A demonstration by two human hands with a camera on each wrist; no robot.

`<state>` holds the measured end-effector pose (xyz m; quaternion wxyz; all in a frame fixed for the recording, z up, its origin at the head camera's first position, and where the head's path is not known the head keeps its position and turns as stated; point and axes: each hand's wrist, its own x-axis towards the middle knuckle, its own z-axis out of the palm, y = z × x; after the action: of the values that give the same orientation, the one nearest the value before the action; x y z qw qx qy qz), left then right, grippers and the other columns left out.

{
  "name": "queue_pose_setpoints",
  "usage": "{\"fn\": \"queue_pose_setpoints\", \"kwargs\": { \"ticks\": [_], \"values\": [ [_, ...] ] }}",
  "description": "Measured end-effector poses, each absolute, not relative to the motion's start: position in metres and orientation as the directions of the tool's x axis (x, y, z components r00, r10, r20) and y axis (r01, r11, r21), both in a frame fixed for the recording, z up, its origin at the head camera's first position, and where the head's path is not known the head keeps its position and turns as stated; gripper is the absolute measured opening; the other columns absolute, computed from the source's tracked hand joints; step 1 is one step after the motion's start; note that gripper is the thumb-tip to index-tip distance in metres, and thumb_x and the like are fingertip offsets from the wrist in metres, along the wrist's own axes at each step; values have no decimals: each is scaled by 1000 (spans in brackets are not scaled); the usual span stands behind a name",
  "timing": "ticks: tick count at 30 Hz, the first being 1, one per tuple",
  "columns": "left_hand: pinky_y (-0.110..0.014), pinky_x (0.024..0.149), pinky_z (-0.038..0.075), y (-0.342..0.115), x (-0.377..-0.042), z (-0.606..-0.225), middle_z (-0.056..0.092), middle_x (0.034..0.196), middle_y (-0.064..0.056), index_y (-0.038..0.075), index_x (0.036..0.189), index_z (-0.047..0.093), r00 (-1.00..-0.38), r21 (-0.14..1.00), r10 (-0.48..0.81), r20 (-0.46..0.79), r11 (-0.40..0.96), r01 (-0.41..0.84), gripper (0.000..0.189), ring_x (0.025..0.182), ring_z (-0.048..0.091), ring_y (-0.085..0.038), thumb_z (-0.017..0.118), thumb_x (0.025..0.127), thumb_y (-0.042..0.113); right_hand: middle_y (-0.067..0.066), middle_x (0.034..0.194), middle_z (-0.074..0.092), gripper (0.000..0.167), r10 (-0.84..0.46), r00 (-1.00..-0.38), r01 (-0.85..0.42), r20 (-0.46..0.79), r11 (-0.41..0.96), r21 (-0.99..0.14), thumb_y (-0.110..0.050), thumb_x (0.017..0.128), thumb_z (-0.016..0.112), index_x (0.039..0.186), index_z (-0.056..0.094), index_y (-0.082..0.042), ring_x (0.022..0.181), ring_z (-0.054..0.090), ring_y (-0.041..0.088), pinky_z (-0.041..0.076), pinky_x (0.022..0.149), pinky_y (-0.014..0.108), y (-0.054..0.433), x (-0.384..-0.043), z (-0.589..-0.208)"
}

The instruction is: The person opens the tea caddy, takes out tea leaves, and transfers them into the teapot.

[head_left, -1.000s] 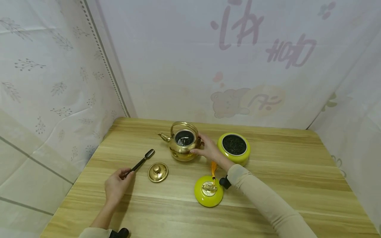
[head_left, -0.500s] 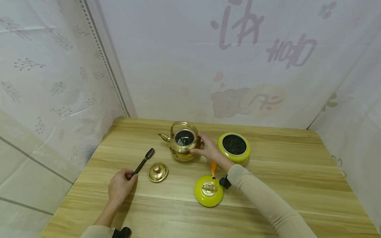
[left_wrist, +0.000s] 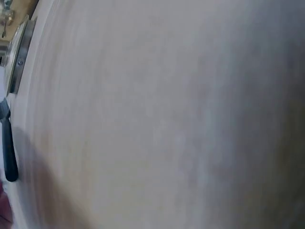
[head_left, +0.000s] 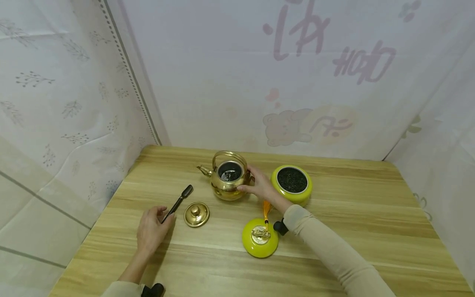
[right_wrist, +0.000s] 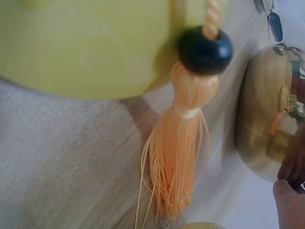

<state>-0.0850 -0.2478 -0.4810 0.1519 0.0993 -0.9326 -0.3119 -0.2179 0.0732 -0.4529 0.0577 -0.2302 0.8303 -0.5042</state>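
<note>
A dark tea scoop (head_left: 179, 202) lies on the table, bowl end away from me. My left hand (head_left: 151, 231) is at its handle end, thumb and fingers spread on either side; in the left wrist view, the scoop's handle (left_wrist: 9, 155) ends short of the fingertips (left_wrist: 5, 207). My right hand (head_left: 261, 187) holds a gold teapot (head_left: 228, 192) by its right side, thumb in front and fingers partly hidden behind. The teapot is uncovered with dark leaves inside, its spout pointing left. Its gold lid (head_left: 196, 214) lies between the scoop and the teapot.
A yellow jar (head_left: 305, 197) full of dark tea leaves stands right of the teapot, behind my right forearm. Its yellow lid (head_left: 259, 249) lies in front, with an orange tassel (right_wrist: 176, 157). White printed cloth (head_left: 208, 82) hangs behind the wooden table (head_left: 352, 198).
The left hand has moved slightly forward and right, laid the scoop down, and loosened its fingers from the handle. My right hand stays on the teapot.
</note>
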Motion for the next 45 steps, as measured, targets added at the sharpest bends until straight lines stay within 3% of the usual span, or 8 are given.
{"fn": "queue_pose_setpoints", "kwargs": {
  "ticks": [5,14,26,32,38,45],
  "values": [
    [-23,58,44,-232,-89,-474,63,88,-15,-4,102,65,-919,654,-190,346,751,91,31,72,57,-22,77,77,9,18,141,43,75,-437,-888,-336,146,399,-853,-16,78,77,141,38,-2,131,40,31,36,107,42,74,-217,-454],
    [-20,60,48,-207,-97,-471,66,90,-13,-2,102,66,-960,693,-62,273,704,152,36,72,58,-19,82,71,11,17,140,44,74,-435,-890,-330,138,404,-853,-16,78,77,140,39,-3,131,40,31,36,107,41,72,-217,-454],
    [-21,58,47,-200,-100,-476,68,86,-8,2,96,68,-958,656,-57,280,740,148,29,68,59,-15,81,71,7,18,141,43,74,-436,-890,-320,134,388,-864,-15,78,77,141,38,-2,132,39,32,35,108,42,70,-215,-450],
    [-20,56,47,-197,-100,-472,68,83,-5,4,94,69,-954,689,-103,281,714,126,24,67,57,-12,80,73,10,19,140,43,74,-439,-888,-327,137,394,-859,-15,78,77,140,39,-2,132,39,32,35,107,42,70,-214,-448],
    [-20,52,47,-187,-108,-452,65,82,-9,2,98,69,-916,737,-137,376,644,206,24,67,56,-11,77,77,8,19,141,42,75,-430,-895,-314,124,407,-858,-15,79,77,141,37,-2,132,39,32,35,107,42,71,-214,-448],
    [-10,54,44,-163,-127,-423,68,87,-9,3,103,71,-871,757,-168,462,587,288,27,67,55,-5,77,78,12,18,138,45,73,-434,-887,-347,157,404,-846,-14,78,77,139,40,-2,129,42,33,38,105,43,72,-216,-451]
  ]
}}
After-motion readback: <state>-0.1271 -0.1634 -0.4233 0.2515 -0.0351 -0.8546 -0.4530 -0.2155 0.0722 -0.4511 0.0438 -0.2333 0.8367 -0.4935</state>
